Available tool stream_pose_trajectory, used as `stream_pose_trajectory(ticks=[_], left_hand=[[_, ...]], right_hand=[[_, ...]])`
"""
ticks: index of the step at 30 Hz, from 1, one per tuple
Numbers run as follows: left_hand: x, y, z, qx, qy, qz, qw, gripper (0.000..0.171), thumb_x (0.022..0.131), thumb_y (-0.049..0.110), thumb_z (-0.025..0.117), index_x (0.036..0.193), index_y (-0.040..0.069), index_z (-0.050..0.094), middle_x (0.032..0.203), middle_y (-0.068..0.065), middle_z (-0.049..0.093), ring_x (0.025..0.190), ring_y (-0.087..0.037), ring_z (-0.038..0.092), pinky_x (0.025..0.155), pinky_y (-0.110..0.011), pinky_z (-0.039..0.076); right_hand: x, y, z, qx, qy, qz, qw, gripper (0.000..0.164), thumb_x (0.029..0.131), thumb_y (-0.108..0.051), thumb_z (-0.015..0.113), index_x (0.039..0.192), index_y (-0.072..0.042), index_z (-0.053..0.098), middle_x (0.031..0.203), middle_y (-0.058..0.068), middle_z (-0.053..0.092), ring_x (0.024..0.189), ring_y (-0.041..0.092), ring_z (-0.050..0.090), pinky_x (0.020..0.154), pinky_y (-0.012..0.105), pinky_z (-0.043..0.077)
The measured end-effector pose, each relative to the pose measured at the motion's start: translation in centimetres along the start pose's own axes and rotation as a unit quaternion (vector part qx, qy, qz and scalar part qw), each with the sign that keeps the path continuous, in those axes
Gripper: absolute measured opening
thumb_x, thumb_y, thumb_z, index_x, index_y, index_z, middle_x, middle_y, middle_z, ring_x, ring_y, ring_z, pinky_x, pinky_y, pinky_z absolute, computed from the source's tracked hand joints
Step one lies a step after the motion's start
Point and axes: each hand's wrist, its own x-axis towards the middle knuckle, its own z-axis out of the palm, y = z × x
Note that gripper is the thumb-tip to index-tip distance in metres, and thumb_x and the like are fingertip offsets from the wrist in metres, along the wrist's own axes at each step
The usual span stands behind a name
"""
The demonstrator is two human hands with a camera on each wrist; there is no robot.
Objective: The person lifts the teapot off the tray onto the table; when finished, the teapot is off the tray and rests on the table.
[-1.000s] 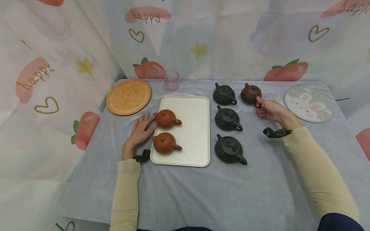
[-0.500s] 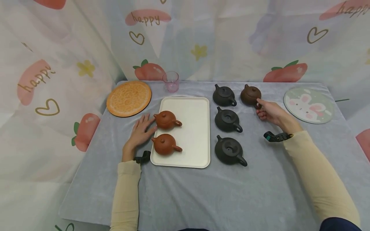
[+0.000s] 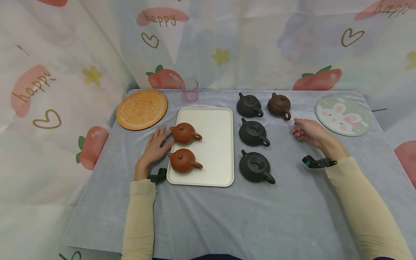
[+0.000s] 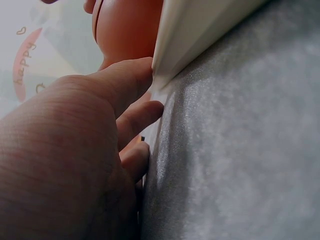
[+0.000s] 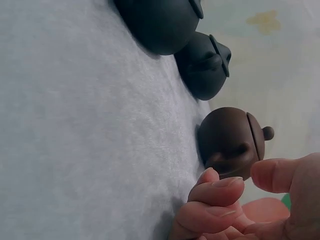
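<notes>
My left hand (image 3: 156, 146) lies with fingers spread at the left edge of the cream tray (image 3: 217, 148). In the left wrist view its thumb (image 4: 131, 75) touches the tray's rim. Two reddish-brown teapots stand on the tray, a far one (image 3: 183, 133) and a near one (image 3: 182, 161), both with handles to the right. On the cloth a dark brown teapot (image 3: 278, 104) stands upright at the back. Just right of its handle is my right hand (image 3: 310, 133), apart from it, fingers loosely curled around nothing. The right wrist view shows a gap between thumb (image 5: 272, 175) and fingers.
Black teapots form a column right of the tray: back (image 3: 248, 106), middle (image 3: 252, 133) and front (image 3: 255, 167). An orange round mat (image 3: 142, 109) lies back left, a rabbit-print round mat (image 3: 344, 121) back right. A pink glass (image 3: 190, 92) stands behind the tray.
My right hand has let go of the dark brown teapot's handle and drawn back slightly to the right. The teapot stays in place. My left hand has not moved.
</notes>
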Motion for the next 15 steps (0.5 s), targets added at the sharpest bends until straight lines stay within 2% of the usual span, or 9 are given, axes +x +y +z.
stream_pose_trajectory(ticks=[6, 15], left_hand=[[0.0, 0.1, -0.1, 0.001, 0.000, 0.002, 1.0000, 0.064, 0.100, 0.044, 0.048, 0.154, 0.012, 0.032, 0.165, -0.011, 0.006, 0.152, -0.030, -0.005, 0.120, -0.050, -0.005], [0.0, 0.0, -0.1, 0.004, -0.003, -0.001, 1.0000, 0.065, 0.100, 0.045, 0.047, 0.154, 0.012, 0.031, 0.165, -0.010, 0.005, 0.152, -0.029, -0.006, 0.120, -0.050, -0.006]], right_hand=[[-1.8, 0.8, 0.2, -0.017, -0.006, -0.001, 1.000, 0.055, 0.105, -0.041, 0.033, 0.137, 0.004, 0.030, 0.088, -0.005, 0.055, 0.072, 0.004, 0.051, 0.069, 0.022, 0.049], [-4.3, 2.4, 1.4, -0.059, -0.010, -0.036, 0.998, 0.047, 0.106, -0.038, 0.034, 0.123, 0.005, 0.040, 0.087, -0.004, 0.057, 0.069, 0.003, 0.051, 0.064, 0.022, 0.048]])
